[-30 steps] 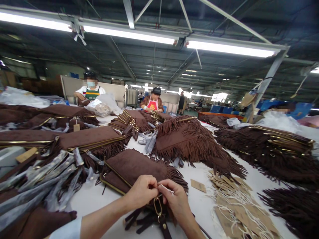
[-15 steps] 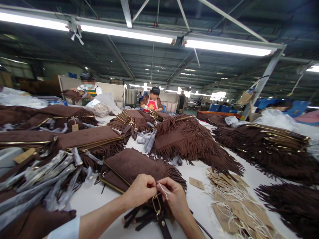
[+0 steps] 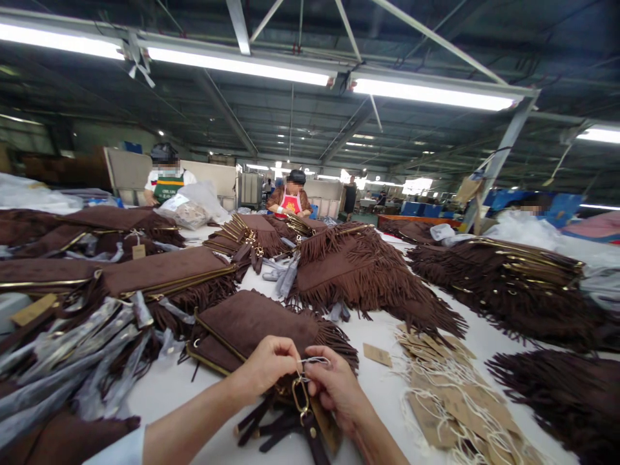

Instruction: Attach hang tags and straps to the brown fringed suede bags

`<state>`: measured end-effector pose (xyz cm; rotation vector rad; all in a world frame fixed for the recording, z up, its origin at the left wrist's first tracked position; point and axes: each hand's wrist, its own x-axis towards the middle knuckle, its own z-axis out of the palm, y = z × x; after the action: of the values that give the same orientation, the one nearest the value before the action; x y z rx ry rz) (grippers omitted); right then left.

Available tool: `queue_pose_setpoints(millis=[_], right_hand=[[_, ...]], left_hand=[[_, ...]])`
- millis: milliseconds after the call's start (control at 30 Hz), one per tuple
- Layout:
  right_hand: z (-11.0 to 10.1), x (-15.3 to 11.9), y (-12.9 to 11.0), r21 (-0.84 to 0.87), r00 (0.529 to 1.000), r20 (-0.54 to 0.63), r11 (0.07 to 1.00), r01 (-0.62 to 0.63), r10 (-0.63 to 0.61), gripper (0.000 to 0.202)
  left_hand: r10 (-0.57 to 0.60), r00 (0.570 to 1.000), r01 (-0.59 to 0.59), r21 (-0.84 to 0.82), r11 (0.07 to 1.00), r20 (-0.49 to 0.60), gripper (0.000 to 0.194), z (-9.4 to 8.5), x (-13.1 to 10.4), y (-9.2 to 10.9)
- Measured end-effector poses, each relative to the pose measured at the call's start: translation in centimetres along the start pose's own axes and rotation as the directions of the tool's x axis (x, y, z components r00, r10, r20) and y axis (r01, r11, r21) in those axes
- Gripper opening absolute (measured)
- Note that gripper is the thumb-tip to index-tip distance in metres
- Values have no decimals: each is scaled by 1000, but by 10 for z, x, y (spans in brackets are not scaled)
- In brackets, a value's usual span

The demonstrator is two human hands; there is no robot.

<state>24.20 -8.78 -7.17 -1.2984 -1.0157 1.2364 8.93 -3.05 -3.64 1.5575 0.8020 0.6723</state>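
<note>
My left hand [image 3: 272, 365] and my right hand [image 3: 334, 387] meet at the near middle, both with pinched fingers. Between the fingertips runs a white string [image 3: 314, 360], looped and held from both sides. Just below hangs a gold clasp [image 3: 300, 395] on a dark brown strap [image 3: 314, 436]. A kraft paper tag [image 3: 325, 423] hangs beneath my right hand, partly covered by it. Behind my hands lies a brown fringed bag [image 3: 256, 321] with a gold zipper edge, on top of another. Several dark strap ends [image 3: 274, 420] stick out under my wrists.
Loose kraft tags with white strings [image 3: 460, 400] lie at the right. Fringed bags [image 3: 358, 278] are heaped in the middle, more bags [image 3: 508, 278] at right. Plastic-wrapped straps [image 3: 97, 349] cover the left. Two co-workers [image 3: 167, 177] stand across the white table [image 3: 159, 394].
My fingertips have drawn slightly apart, and the string now stretches between them. The kraft tag shows more below my right hand. The co-worker at left has lowered a brown piece out of sight.
</note>
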Motion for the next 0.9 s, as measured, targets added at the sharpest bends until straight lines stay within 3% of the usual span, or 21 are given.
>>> queue_pose_setpoints(millis=[133, 267, 367, 433, 500, 600, 667, 767, 833, 900], right_hand=[[9, -1, -10, -51, 1000, 10, 999, -16, 16, 38], [1, -16, -31, -87, 987, 162, 996, -5, 19, 34], [-12, -28, -38, -51, 950, 313, 999, 20, -3, 57], [-15, -31, -36, -39, 944, 328, 998, 52, -36, 74], [-14, -31, -31, -137, 951, 296, 982, 132, -87, 79], [-11, -34, -29, -288, 955, 248, 929, 230, -160, 68], [-14, -39, -32, -201, 945, 293, 957, 211, -147, 61], [-21, -46, -36, 1, 889, 433, 986, 164, -148, 44], [-24, -47, -34, -9, 872, 457, 980, 200, -174, 39], [-21, -46, -31, -122, 886, 418, 954, 275, -202, 45]], left_hand=[[-39, 986, 84, -277, 957, 162, 7, -5, 1, 2], [-65, 983, 138, -454, 880, 173, 12, -6, 2, 1], [-83, 980, 157, -454, 877, 178, 14, -6, 2, -1], [-103, 977, 175, -427, 887, 186, 14, -6, 1, -3], [-128, 973, 197, -400, 895, 191, 15, -6, 1, -4], [-145, 970, 208, -359, 910, 195, 17, -6, 0, -6], [-139, 972, 200, -354, 914, 189, 16, -7, -1, -5], [-133, 975, 195, -406, 893, 177, 16, -8, -1, -2], [-134, 975, 199, -437, 877, 176, 17, -8, -1, -1], [-131, 975, 199, -444, 873, 179, 18, -8, -2, 0]])
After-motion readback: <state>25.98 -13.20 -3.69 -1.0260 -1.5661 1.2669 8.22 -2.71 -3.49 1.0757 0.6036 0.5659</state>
